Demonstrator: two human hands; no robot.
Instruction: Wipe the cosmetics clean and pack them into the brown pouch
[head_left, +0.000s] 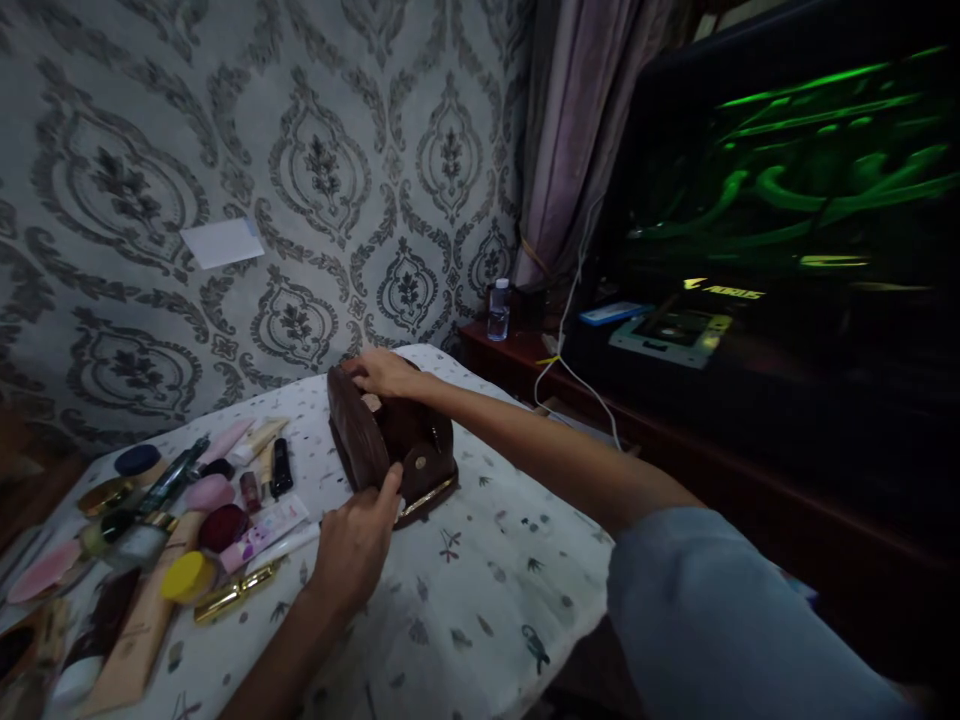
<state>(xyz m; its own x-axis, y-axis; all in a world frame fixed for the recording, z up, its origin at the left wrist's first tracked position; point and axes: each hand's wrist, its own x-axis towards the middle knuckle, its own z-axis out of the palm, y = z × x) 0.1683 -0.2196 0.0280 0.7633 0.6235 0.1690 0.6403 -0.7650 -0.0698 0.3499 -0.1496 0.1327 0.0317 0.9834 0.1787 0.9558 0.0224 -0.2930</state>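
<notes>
Grey patterned wallpaper (322, 175) spans the left and middle of the room, with a white card (223, 243) against it. Below it runs a worktop (480, 610) under a white cloth printed with small leafy motifs. At its left lies a loose crowd of cosmetics: a pink compact (46, 572), a jar with a navy lid (139, 460), a long beige tube (150, 625), a yellow-lidded jar (186, 577), a gold tube (236, 592) near the front, a pink and white tube (264, 532) and, further back, a black tube (282, 468). Several others are too blurred to name.

Just right of these, the left hand (354, 548) is clamped on the near edge of a brown bag (354, 430). The bag sits near the far end of the worktop, its mouth gaping — a round gold stud (420, 463) and a gold zip (431, 495) show on the near side. The right hand (386, 373) reaches across to the far rim, fingers on or just inside it; whether they grip, I cannot tell. A blue-grey sleeve (690, 600) covers the upper arm.

Beyond the bag, a clear bottle (498, 312) stands on reddish-brown furniture (480, 345) before a mauve curtain (574, 120). Furthest right — past a white cable (581, 375) — looms a dark glossy panel (795, 370) with green glowing shapes and yellow lettering.
</notes>
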